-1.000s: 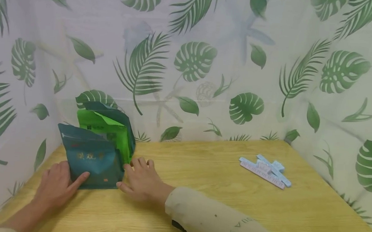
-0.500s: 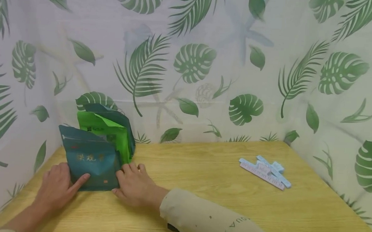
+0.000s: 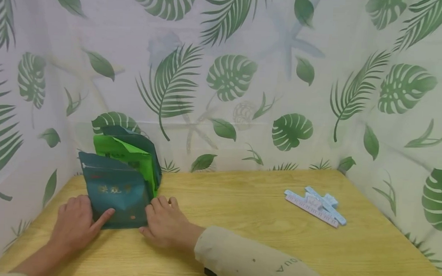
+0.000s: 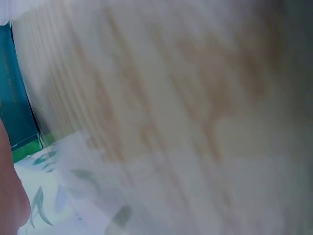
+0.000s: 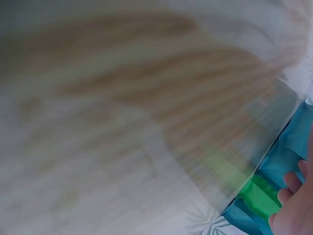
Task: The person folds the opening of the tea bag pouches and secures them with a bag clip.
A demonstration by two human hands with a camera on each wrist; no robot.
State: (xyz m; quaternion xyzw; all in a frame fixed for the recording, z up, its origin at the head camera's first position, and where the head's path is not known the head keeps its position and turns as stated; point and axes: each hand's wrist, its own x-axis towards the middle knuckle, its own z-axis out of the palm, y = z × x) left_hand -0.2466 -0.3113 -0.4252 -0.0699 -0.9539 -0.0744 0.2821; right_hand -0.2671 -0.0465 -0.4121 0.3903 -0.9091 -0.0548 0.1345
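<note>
Pouches: three stand upright, one behind another, on the left part of the table (image 3: 240, 204); they are the front teal pouch (image 3: 120, 201), the bright green pouch (image 3: 143, 163) and the rear dark teal pouch (image 3: 143, 142).
Left hand (image 3: 76, 220): touches the front teal pouch at its left edge, one thumb lying on the face; the fingertips are hidden, so I cannot tell if they grip.
Right hand (image 3: 167, 222): rests against the right side of the pouches, with fingers relaxed (the right wrist view shows this side too).
Clips: two, one pink clip (image 3: 307, 208) and one blue clip (image 3: 329, 207), lie crossed, well apart from both hands.
</note>
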